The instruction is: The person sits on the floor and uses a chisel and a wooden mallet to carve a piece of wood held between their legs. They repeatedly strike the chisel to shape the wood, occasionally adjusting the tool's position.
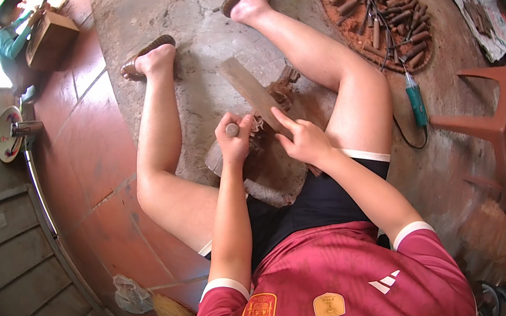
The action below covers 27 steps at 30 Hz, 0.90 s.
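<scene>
My left hand (234, 142) is closed round an upright tool handle (232, 129); only its round end shows, and the blade is hidden below the fist. My right hand (305, 139) grips a flat wooden bat (248, 88), the index finger stretched along it. The bat slants up and to the left, away from me. Partly under it lies a brown carved piece of wood (284, 84), with curly forms at its far end. A wooden block (214, 159) shows beside my left hand. Whether the tool touches the carving I cannot tell.
Right of my leg, a round tray (337, 18) bears sawdust and many wooden-handled tools. Near it lie a teal corded power tool (416, 105) and a brown plastic stool (494, 117). A white sack (474, 0) is farther right. Another person (12, 41) works at a box, far left.
</scene>
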Available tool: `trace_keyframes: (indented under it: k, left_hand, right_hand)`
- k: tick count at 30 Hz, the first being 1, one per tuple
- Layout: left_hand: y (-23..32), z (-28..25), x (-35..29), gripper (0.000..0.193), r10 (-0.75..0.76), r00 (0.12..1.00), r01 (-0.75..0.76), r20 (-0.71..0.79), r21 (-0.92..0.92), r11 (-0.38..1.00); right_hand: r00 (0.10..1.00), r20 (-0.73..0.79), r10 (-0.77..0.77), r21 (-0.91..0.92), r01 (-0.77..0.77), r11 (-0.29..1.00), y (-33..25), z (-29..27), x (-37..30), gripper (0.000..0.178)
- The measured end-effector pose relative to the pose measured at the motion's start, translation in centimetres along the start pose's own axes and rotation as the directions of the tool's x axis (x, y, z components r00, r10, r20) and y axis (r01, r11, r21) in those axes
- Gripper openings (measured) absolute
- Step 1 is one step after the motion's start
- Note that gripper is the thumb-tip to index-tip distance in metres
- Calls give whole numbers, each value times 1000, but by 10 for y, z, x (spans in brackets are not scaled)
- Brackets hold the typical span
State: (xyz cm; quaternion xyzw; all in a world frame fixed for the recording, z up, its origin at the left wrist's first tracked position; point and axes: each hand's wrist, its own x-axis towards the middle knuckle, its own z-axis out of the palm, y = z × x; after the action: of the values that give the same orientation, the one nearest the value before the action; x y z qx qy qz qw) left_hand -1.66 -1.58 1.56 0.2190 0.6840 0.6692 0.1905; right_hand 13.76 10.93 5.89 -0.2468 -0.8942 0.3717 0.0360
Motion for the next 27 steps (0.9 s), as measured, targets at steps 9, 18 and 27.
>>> trace_keyframes:
  k: [9,18,27]
  left_hand:
    - [4,9,-4,33,-59,997,62,-51,58,996]
    - [4,13,45,32,-335,941,314,-48,-243,918]
    - [7,-5,-20,27,41,997,-50,-68,-146,988]
  right_hand:
    - [996,85,11,-208,6,978,12,32,9,68]
    - [993,98,64,-215,-41,976,13,32,3,68]
    - [995,73,61,-162,-49,986,19,37,0,71]
